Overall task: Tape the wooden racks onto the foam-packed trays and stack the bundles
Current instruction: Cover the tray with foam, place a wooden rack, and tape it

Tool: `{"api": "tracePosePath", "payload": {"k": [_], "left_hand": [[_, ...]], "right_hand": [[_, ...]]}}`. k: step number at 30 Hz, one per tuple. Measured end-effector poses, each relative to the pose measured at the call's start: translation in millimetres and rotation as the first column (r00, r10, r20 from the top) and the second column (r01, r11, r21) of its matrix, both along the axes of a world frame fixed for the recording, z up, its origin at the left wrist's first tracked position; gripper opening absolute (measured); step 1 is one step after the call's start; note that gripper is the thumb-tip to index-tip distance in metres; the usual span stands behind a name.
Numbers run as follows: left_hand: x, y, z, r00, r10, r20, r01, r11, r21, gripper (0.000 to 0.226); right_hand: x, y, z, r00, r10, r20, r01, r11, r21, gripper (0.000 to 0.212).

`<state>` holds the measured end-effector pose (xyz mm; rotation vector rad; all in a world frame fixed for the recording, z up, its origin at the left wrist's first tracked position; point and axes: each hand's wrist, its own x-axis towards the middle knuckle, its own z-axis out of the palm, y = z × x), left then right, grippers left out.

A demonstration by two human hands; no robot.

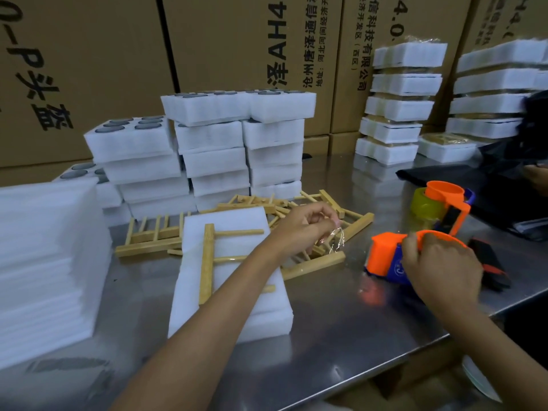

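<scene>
on the steel table (341,327), a foam-packed tray (207,304) lying front and centre, a wooden rack (207,259) resting flat on its top, pegs pointing right. behind and right of it, a loose heap of more wooden racks (299,209), some touching the tray's far edge.

left hand (299,226) raised above that heap, fingertips pinching a crinkled strip of clear tape (336,238) that hangs down from them. right hand (439,268) curled round the orange tape dispenser (385,256), which sits on the table right of the tray. a second orange dispenser (444,203) with a yellowish roll standing just behind it, untouched.

further back, stacks of open foam trays (213,149) several layers high, dark round items seated in the circular pockets of the top ones; what the lower layers hold, impossible to tell. far right, finished bundles (400,108) piled in two columns, wood visible between the foam layers. near left, a tall pile of plain foam sheets (44,262). cardboard boxes (222,40) walling off the back. at the right edge, another person's hand (536,176) on dark fabric (474,179).
</scene>
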<state>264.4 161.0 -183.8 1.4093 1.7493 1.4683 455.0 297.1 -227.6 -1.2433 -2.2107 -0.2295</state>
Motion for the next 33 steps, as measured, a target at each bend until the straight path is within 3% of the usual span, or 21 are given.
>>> {"api": "tracePosePath", "payload": {"k": [3, 5, 7, 8, 10, 14, 16, 18, 20, 22, 23, 25, 29, 33], "left_hand": [[1.4, -0.7, -0.6, 1.000, -0.021, 0.014, 0.021, 1.000, -0.014, 0.016], [2.3, -1.4, 0.2, 0.999, -0.025, 0.024, 0.026, 1.000, -0.012, 0.017], [2.9, -1.8, 0.5, 0.999, -0.026, 0.021, 0.026, 1.000, -0.012, 0.017], [2.9, -2.2, 0.5, 0.999, -0.027, 0.023, 0.027, 1.000, -0.012, 0.016], [3.2, -2.7, 0.9, 0.999, -0.032, 0.039, 0.033, 0.999, -0.013, 0.015], [7.8, -1.3, -1.2, 1.000, 0.021, -0.019, -0.023, 0.996, -0.087, 0.016], [11.0, -0.4, -3.7, 0.971, 0.104, -0.215, -0.131, 0.985, -0.115, 0.014], [14.6, -0.7, -7.0, 0.831, 0.178, -0.527, -0.260, 0.962, -0.085, 0.011], [17.7, -2.4, -10.1, 0.553, 0.220, -0.804, -0.384, 0.923, -0.012, 0.027], [19.0, -7.9, -9.9, 0.265, 0.171, -0.949, -0.484, 0.875, 0.022, 0.045], [17.2, -13.4, -7.8, 0.206, 0.134, -0.969, -0.518, 0.855, 0.009, 0.051], [7.6, -30.6, -0.3, 0.220, 0.157, -0.963, -0.554, 0.833, 0.009, 0.051], [-23.8, -84.2, 17.1, 0.381, 0.473, -0.795, -0.619, 0.769, 0.160, 0.037], [-58.3, -142.1, 14.9, 0.502, 0.677, -0.538, -0.760, 0.642, 0.098, 0.030]], "right_hand": [[-0.9, -9.6, 8.8, 0.989, 0.040, -0.144, -0.018, 0.988, 0.151, 0.036], [-7.6, -22.1, 21.1, 0.921, 0.291, -0.259, -0.251, 0.952, 0.174, 0.030], [-19.2, -39.6, 34.4, 0.769, 0.465, -0.439, -0.539, 0.841, -0.054, 0.038], [-26.8, -48.1, 38.5, 0.717, 0.457, -0.527, -0.633, 0.744, -0.215, 0.043], [-41.1, -58.3, 38.9, 0.698, 0.371, -0.613, -0.691, 0.572, -0.442, 0.045], [-50.3, -61.5, 38.3, 0.730, 0.327, -0.601, -0.649, 0.609, -0.456, 0.037], [-52.1, -60.4, 35.8, 0.786, 0.386, -0.483, -0.596, 0.679, -0.428, 0.037], [-56.5, -64.8, 31.7, 0.838, 0.453, -0.304, -0.542, 0.756, -0.367, 0.035], [-63.0, -71.9, 25.0, 0.861, 0.480, -0.170, -0.509, 0.804, -0.309, 0.036], [-69.8, -78.7, 16.9, 0.872, 0.484, -0.078, -0.484, 0.828, -0.282, 0.039], [-71.8, -80.6, 13.1, 0.876, 0.480, -0.057, -0.475, 0.832, -0.286, 0.035], [-73.5, -83.0, 5.9, 0.878, 0.477, -0.049, -0.468, 0.832, -0.299, 0.025], [-74.7, -83.6, -3.2, 0.897, 0.433, -0.085, -0.441, 0.873, -0.205, 0.006], [-76.5, -83.7, -4.4, 0.927, 0.366, -0.085, -0.367, 0.930, 0.003, 0.036]]}}
